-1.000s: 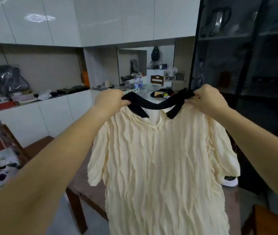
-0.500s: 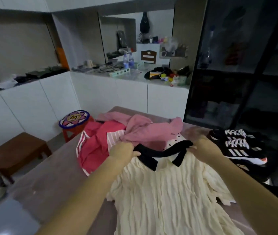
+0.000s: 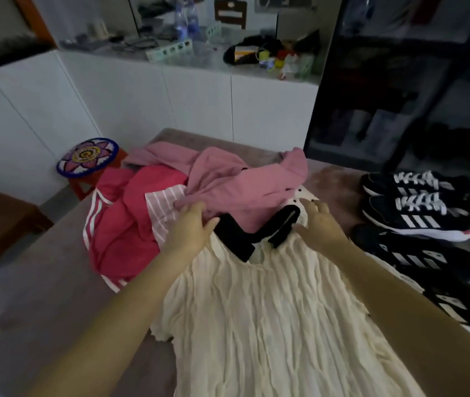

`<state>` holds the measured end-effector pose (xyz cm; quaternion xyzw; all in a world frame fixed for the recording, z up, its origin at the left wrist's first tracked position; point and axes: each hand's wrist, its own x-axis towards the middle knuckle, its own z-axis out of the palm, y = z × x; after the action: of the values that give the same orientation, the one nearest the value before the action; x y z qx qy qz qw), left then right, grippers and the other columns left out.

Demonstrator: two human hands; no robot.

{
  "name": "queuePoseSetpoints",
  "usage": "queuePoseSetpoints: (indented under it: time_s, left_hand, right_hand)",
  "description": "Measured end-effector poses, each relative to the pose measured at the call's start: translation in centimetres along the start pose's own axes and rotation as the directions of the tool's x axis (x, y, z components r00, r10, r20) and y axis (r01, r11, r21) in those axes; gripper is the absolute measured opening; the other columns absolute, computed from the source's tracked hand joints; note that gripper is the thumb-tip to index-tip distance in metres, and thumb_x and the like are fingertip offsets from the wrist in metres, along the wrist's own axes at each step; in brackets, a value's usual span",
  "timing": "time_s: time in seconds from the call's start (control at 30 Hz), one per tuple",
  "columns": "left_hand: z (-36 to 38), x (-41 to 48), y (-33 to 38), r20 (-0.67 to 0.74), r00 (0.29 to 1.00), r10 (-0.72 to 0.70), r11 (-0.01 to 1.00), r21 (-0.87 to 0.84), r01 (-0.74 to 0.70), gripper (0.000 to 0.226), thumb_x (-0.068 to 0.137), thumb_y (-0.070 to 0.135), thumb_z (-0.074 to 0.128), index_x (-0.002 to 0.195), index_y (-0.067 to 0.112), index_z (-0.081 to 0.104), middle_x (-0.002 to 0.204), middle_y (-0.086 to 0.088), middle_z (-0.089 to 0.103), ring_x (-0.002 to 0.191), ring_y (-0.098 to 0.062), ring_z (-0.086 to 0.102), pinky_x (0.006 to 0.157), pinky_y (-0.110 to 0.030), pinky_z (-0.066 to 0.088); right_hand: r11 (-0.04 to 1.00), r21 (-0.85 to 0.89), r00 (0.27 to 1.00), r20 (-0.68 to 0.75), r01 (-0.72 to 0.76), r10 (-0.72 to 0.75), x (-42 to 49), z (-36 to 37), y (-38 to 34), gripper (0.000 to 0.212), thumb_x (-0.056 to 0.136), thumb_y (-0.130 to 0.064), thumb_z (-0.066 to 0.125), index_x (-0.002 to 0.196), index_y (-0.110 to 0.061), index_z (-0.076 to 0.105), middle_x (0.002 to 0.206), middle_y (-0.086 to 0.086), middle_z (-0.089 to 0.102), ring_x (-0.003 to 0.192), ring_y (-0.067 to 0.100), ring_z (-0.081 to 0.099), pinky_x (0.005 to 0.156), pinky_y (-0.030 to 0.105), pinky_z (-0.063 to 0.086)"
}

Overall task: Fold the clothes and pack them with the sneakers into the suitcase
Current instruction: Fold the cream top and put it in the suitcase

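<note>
A cream blouse lies face up on the worktop, with a person's two hands resting on its shoulders.

The blouse's black collar points away from the person and sits between the hands. The left hand has a loose, wide grip, its straight fingers reaching onto the edge of a pink garment. The right hand is also wide, fingers spread just beside the collar's tip, and neither hand holds anything. The pink garment lies crumpled just beyond the collar and overlaps a red piece with white stripes to the left. Black sneakers with white stripes stand in a row to the right of the blouse. Past the worktop are a stool with a flower-pattern cushion, white cabinets and a dark glass-fronted cabinet.
</note>
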<state>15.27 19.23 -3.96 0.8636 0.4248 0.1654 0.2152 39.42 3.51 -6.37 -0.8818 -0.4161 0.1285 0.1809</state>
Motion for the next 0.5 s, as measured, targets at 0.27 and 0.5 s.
queuePoseSetpoints:
  time_s: [0.27,0.5]
  left_hand:
    - [1.0,-16.9,-5.3,-0.074,0.986,-0.146,0.982,-0.128,0.136,0.045,0.086,0.026,0.06,0.126,0.006,0.05,0.126,-0.01,0.049,0.117,-0.024,0.046,0.098,-0.032,0.037]
    - [4.5,-31.5,-4.7,0.062,0.914,-0.401,0.909,-0.101,0.405,0.059,0.081,0.04,0.054,0.129,0.008,0.048,0.12,-0.009,0.055,0.109,-0.029,0.051,0.093,-0.043,0.044]
  right_hand:
    - [0.985,0.035,0.975,0.136,0.171,-0.174,-16.0,3.4,3.4,0.065,0.092,-0.033,0.056,0.148,-0.018,0.026,0.155,0.013,0.014,0.142,0.029,0.021,0.111,0.035,0.026]
    - [0.998,0.026,0.997,0.053,0.051,-0.052,-27.1,3.3,10.7,0.061,0.076,-0.022,0.077,0.132,-0.018,0.053,0.144,0.015,0.039,0.129,0.038,0.041,0.104,0.048,0.035]
